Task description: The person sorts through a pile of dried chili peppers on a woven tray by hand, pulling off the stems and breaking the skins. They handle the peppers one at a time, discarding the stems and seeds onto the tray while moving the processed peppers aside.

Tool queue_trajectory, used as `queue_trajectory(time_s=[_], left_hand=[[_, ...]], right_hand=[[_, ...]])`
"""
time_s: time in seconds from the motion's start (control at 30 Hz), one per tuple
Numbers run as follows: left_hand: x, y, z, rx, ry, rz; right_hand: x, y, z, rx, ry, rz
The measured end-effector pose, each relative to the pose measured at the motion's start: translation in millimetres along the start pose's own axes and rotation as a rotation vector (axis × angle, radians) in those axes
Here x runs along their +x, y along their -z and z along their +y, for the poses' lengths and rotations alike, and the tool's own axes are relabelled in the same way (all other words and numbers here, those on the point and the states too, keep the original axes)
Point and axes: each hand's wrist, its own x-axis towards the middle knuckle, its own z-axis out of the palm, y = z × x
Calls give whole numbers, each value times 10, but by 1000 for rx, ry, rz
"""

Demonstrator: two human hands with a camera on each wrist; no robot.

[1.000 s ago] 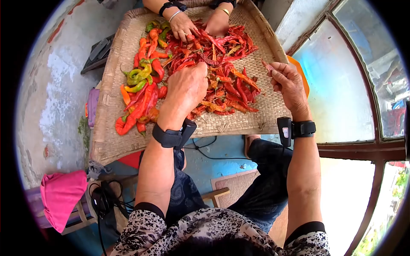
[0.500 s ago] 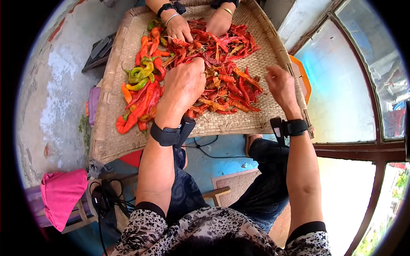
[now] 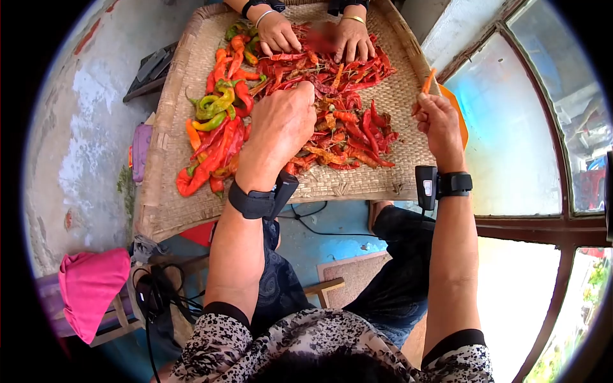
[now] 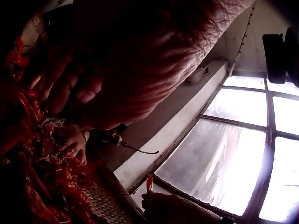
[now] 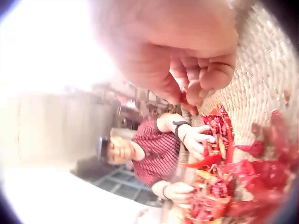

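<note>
One orange chili (image 3: 426, 83) is pinched by fingers of the right hand (image 3: 439, 124) over the tray's (image 3: 357, 188) right rim. The left hand (image 3: 281, 124) is curled into the red heap (image 3: 348, 131) mid-tray; whether anything is gripped cannot be told. Sorting seems partway: one green-orange pile (image 3: 214, 127) is set at the tray's left, while dozens of reds are left unsorted. Two other hands (image 3: 278, 33) are seen at its far end.

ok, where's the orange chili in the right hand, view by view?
Head: orange chili upper right, pinched in the right hand, over the right rim of the woven tray.
Left wrist: chili bottom centre, upright against the window.
Right wrist: upper centre, a reddish tip below the fingertips.
Shared landmark: the woven tray.
</note>
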Motion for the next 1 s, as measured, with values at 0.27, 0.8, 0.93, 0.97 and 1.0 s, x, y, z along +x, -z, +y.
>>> queue_trajectory(time_s=[0.27, 0.8, 0.93, 0.97, 1.0], left_hand=[[24, 12, 9, -14, 19, -28], [26, -1, 9, -13, 1, -17], [17, 44, -12, 5, 27, -11], [16, 45, -25, 24, 36, -13], [15, 42, -31, 42, 45, -14]], right_hand=[[94, 215, -5, 644, -89, 217], [218, -316, 342, -819, 51, 6], [101, -292, 171, -340, 45, -13], [66, -291, 175, -331, 26, -13], [38, -277, 146, -333, 23, -10]])
